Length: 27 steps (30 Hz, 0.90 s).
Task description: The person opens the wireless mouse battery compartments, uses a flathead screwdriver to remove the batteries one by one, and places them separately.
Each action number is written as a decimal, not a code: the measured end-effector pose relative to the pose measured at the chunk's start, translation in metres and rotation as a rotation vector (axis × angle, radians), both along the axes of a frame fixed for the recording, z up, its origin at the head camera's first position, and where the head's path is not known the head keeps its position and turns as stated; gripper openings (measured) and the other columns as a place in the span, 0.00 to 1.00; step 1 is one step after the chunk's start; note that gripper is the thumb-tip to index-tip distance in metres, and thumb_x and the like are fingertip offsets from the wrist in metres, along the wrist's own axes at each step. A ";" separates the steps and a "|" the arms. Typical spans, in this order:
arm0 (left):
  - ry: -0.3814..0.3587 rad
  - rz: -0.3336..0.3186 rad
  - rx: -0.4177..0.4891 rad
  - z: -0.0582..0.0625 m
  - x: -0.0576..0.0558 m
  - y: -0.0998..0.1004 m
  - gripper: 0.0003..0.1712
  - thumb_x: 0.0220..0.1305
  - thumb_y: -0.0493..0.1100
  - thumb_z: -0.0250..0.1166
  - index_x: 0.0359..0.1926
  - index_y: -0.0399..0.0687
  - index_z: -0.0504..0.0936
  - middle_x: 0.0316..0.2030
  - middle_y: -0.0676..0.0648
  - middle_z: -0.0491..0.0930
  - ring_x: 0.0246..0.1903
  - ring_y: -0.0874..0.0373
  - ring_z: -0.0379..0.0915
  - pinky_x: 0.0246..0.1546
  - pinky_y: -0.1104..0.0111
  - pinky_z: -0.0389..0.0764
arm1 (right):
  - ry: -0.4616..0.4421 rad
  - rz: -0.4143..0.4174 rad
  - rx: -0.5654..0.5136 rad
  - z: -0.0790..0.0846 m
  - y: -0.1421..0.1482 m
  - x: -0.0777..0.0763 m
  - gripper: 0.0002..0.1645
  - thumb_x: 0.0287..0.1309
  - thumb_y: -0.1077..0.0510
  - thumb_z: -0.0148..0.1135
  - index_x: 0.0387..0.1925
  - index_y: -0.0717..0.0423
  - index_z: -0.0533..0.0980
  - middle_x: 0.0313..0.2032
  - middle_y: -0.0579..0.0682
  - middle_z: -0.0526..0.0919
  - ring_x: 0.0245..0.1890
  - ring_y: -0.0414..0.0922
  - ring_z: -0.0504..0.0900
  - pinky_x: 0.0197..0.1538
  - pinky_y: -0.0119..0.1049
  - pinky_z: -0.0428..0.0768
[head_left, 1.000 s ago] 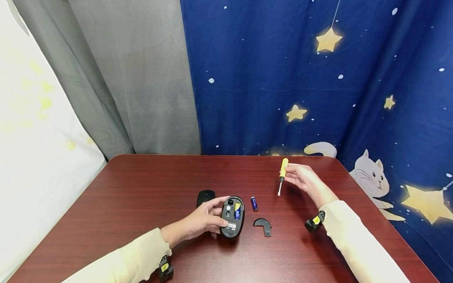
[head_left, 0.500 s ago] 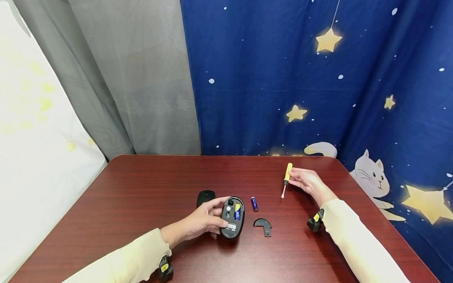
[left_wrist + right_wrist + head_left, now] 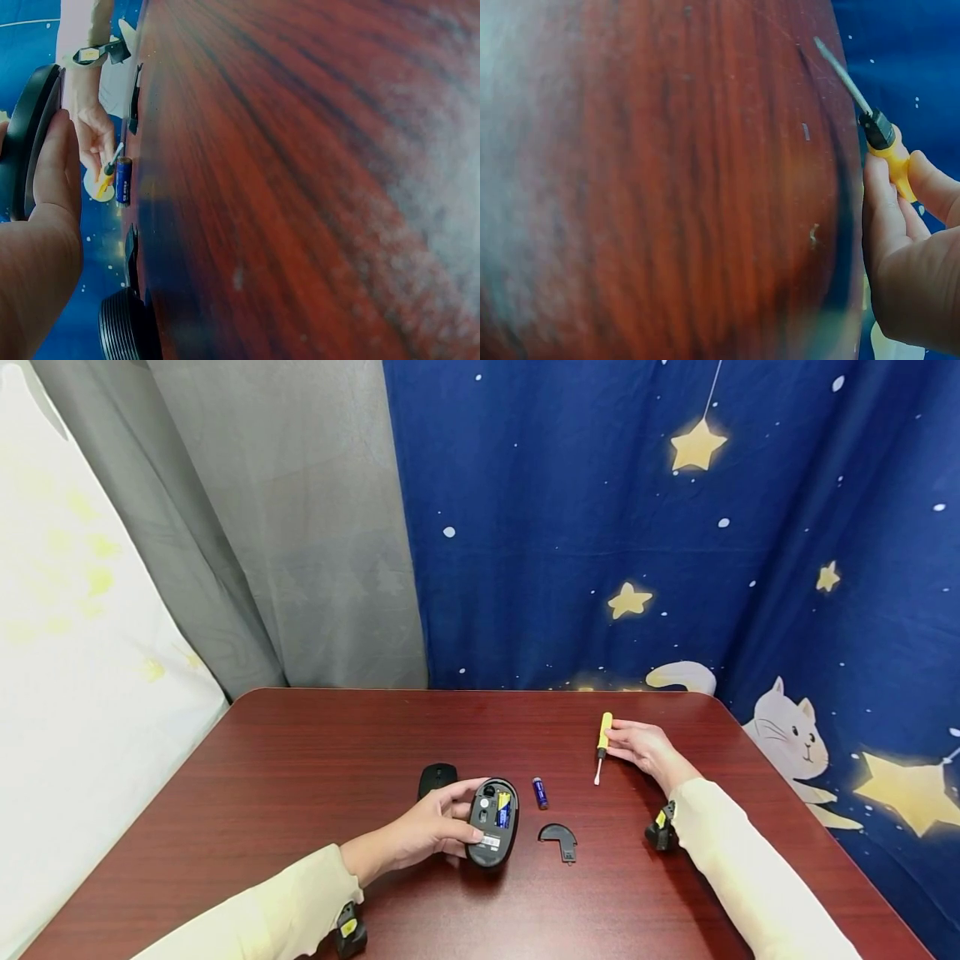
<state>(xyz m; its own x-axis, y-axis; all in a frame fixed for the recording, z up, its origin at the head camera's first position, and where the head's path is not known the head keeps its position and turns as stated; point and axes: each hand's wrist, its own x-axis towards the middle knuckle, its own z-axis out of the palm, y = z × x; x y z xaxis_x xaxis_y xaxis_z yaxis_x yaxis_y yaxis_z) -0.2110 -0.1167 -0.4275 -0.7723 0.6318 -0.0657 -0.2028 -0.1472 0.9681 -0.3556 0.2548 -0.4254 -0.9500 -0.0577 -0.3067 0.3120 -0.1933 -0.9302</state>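
Note:
My left hand (image 3: 420,833) grips a black computer mouse (image 3: 489,850) with its underside facing up, thumb over the lower part. The mouse's battery bay is uncovered, and a blue-and-yellow battery (image 3: 503,810) lies in it. Over the right part of the table, my right hand (image 3: 649,750) pinches a yellow-handled screwdriver (image 3: 604,732), its metal tip pointing down. The right wrist view shows thumb and fingers around the screwdriver's handle (image 3: 896,166). Between the hands, a loose blue battery (image 3: 540,793) and a curved black battery cover (image 3: 558,835) lie on the table.
A second black mouse (image 3: 437,777) sits on the dark red wooden table (image 3: 337,735), just behind my left hand. The table's far edge meets a grey curtain (image 3: 330,568) and a blue starry curtain (image 3: 555,527). Cameras are strapped to both wrists.
My right hand has shifted right, then slightly back left, ending a little nearer to me with the screwdriver in its fingers. My left hand and the mouse have stayed in place.

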 end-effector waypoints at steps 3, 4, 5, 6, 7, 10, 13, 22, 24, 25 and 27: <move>0.000 0.000 0.000 0.000 0.000 0.001 0.46 0.55 0.28 0.66 0.73 0.46 0.58 0.53 0.33 0.77 0.43 0.45 0.81 0.38 0.57 0.83 | 0.000 -0.017 0.016 -0.003 -0.001 0.000 0.36 0.63 0.74 0.55 0.70 0.71 0.55 0.30 0.47 0.81 0.30 0.40 0.83 0.41 0.37 0.83; 0.000 0.001 0.000 0.000 0.000 0.001 0.46 0.55 0.28 0.66 0.73 0.46 0.58 0.53 0.33 0.77 0.43 0.45 0.81 0.38 0.57 0.83 | -0.001 -0.021 0.024 -0.005 -0.002 0.000 0.35 0.63 0.73 0.55 0.69 0.72 0.56 0.29 0.47 0.81 0.30 0.40 0.83 0.41 0.36 0.83; -0.001 0.001 -0.001 0.000 0.000 0.001 0.46 0.55 0.29 0.66 0.73 0.46 0.57 0.54 0.33 0.77 0.43 0.45 0.81 0.38 0.57 0.83 | -0.001 -0.027 0.030 -0.006 -0.002 0.000 0.34 0.63 0.73 0.55 0.69 0.72 0.57 0.29 0.47 0.81 0.30 0.39 0.82 0.40 0.37 0.83; -0.001 0.001 -0.003 0.000 0.000 0.001 0.46 0.55 0.29 0.66 0.73 0.46 0.57 0.54 0.33 0.77 0.43 0.45 0.81 0.38 0.57 0.83 | -0.002 -0.034 0.038 -0.007 -0.003 0.000 0.34 0.63 0.73 0.55 0.68 0.72 0.58 0.29 0.47 0.82 0.29 0.39 0.82 0.40 0.37 0.83; -0.002 0.000 -0.006 0.000 0.000 0.001 0.46 0.55 0.29 0.66 0.73 0.46 0.57 0.54 0.33 0.77 0.43 0.45 0.81 0.37 0.58 0.83 | -0.001 -0.039 0.051 -0.008 -0.003 0.000 0.33 0.62 0.73 0.56 0.67 0.73 0.59 0.28 0.46 0.82 0.29 0.39 0.82 0.40 0.37 0.83; -0.001 0.001 -0.013 0.000 0.000 0.001 0.46 0.55 0.29 0.66 0.73 0.46 0.57 0.54 0.33 0.77 0.42 0.46 0.81 0.37 0.59 0.83 | 0.005 -0.052 0.089 -0.009 -0.006 0.000 0.32 0.62 0.73 0.57 0.66 0.74 0.61 0.28 0.45 0.82 0.29 0.38 0.82 0.39 0.37 0.83; 0.000 0.002 -0.013 0.000 0.000 0.002 0.46 0.55 0.29 0.66 0.73 0.46 0.57 0.54 0.33 0.77 0.42 0.45 0.81 0.37 0.58 0.83 | 0.005 -0.073 0.126 -0.008 -0.009 0.000 0.31 0.61 0.72 0.59 0.65 0.73 0.63 0.28 0.44 0.82 0.29 0.38 0.82 0.38 0.37 0.83; -0.006 0.002 -0.012 0.001 0.001 0.002 0.46 0.55 0.29 0.66 0.73 0.47 0.57 0.54 0.33 0.76 0.43 0.45 0.81 0.38 0.57 0.83 | -0.009 -0.157 0.239 -0.008 -0.018 -0.001 0.26 0.57 0.72 0.63 0.58 0.74 0.71 0.25 0.45 0.82 0.26 0.39 0.84 0.34 0.35 0.83; -0.007 0.002 -0.013 0.002 0.001 0.002 0.46 0.55 0.29 0.66 0.73 0.47 0.57 0.54 0.33 0.77 0.43 0.45 0.81 0.38 0.57 0.83 | -0.010 -0.167 0.256 -0.008 -0.019 -0.001 0.25 0.57 0.72 0.63 0.57 0.74 0.72 0.25 0.47 0.82 0.26 0.39 0.83 0.34 0.36 0.84; -0.007 0.001 -0.014 0.002 0.001 0.002 0.46 0.55 0.29 0.66 0.73 0.47 0.57 0.54 0.33 0.77 0.43 0.45 0.81 0.38 0.56 0.83 | -0.013 -0.173 0.267 -0.008 -0.020 -0.002 0.25 0.56 0.72 0.64 0.57 0.74 0.72 0.26 0.47 0.83 0.26 0.39 0.83 0.34 0.36 0.84; -0.006 0.001 -0.015 0.002 0.001 0.002 0.46 0.55 0.29 0.67 0.73 0.47 0.57 0.54 0.33 0.77 0.43 0.45 0.81 0.38 0.56 0.83 | -0.013 -0.176 0.283 -0.008 -0.020 -0.002 0.25 0.56 0.72 0.64 0.57 0.74 0.72 0.27 0.49 0.84 0.26 0.39 0.83 0.35 0.36 0.84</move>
<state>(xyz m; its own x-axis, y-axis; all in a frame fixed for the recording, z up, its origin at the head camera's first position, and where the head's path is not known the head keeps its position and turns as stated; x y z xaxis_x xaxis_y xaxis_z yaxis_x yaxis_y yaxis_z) -0.2101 -0.1151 -0.4256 -0.7722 0.6303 -0.0798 -0.2089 -0.1333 0.9688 -0.3580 0.2343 -0.4337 -0.9338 0.1962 -0.2992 0.3088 0.0199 -0.9509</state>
